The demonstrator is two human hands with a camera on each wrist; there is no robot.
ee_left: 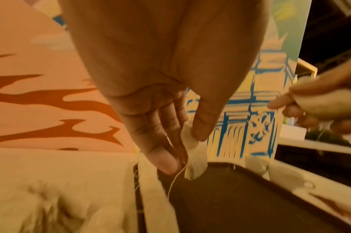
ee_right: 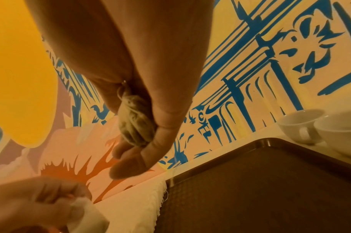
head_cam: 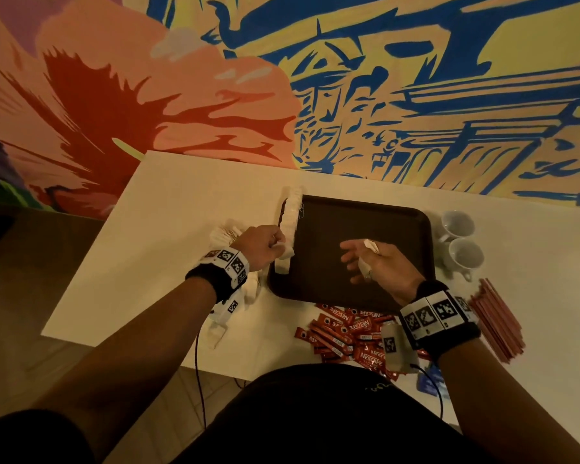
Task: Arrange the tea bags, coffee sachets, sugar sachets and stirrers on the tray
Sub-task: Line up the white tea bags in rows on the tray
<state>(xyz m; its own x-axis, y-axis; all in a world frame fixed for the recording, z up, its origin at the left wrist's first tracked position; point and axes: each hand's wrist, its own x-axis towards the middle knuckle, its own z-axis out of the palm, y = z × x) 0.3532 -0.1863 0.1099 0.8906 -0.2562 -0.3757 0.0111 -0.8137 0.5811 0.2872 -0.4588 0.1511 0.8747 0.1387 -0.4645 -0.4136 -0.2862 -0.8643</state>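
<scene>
Both hands hold tea bags: left hand pinches one at the row of tea bags (along the tray's left rim). Right hand has fingers curled round another tea bag above the tray.

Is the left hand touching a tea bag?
Touching. In the left wrist view, the left hand pinches a tea bag between thumb and fingers.

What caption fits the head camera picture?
Left hand adds a tea bag to the row along the tray; right hand holds more.
</scene>
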